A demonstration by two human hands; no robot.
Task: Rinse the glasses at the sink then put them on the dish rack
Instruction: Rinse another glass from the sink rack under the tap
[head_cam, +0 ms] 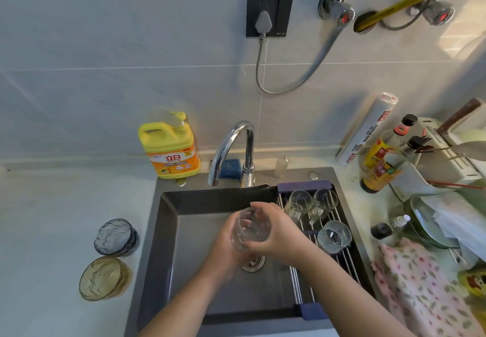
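While held over sink (194, 231), glass (249, 228) sits between both hands: left hand (223, 246) curled behind and below, right hand (280, 234) wrapped round right side. Clear, dimpled, cylindrical. Rack (344, 260): steel rods, two smooth glasses (299, 201), one ribbed glass (334, 235).

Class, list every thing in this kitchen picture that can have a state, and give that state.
glass, held over the sink in both hands.
left hand, grips glass.
right hand, grips glass.
tap, no water stream visible.
dish rack, holds three glasses.
plug, in the wall socket.
detergent bottle, upright.
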